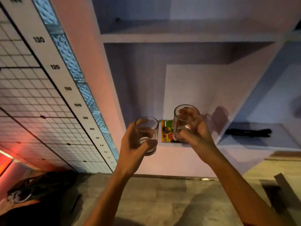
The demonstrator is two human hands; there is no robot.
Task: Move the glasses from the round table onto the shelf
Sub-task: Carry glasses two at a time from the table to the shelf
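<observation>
Left hand: we note fingers wrapped round the left glass; clear, smooth, cylindrical tumbler with a thick base; held in the air before the shelf
Right hand: grasps the right glass; same form; at the lower compartment's mouth; contact with the board we cannot tell
Shelf: pale matte boards; boxy compartments
Packet: flat, glossy, yellow-green-red; seen between the glasses

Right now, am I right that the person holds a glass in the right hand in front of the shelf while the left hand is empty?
Not quite. The left hand is not empty: it grips a second glass. The rest stands: the right hand holds the other glass in front of the shelf. The head view shows both.
</observation>
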